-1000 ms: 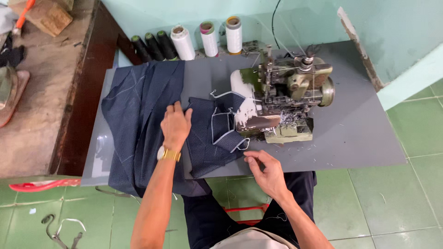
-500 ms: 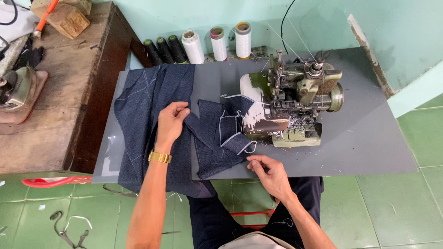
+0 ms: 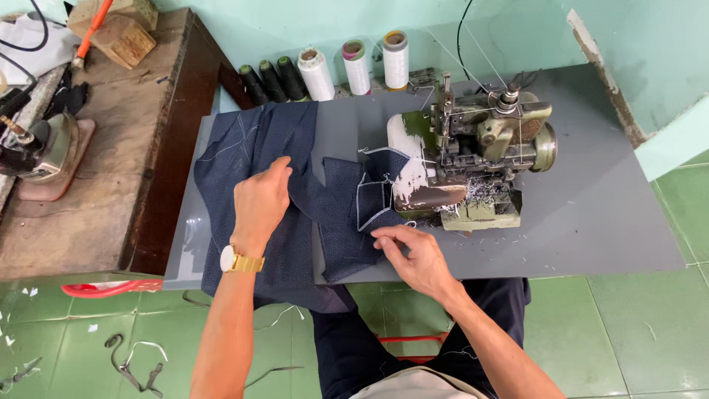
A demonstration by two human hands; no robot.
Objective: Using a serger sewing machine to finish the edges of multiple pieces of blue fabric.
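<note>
Six thread cones [image 3: 319, 74], one sewing machine [image 3: 473, 159], two hands [image 3: 260, 203]

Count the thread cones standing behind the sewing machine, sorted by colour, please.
Dark cones: 3
White cones: 3
Total: 6
</note>
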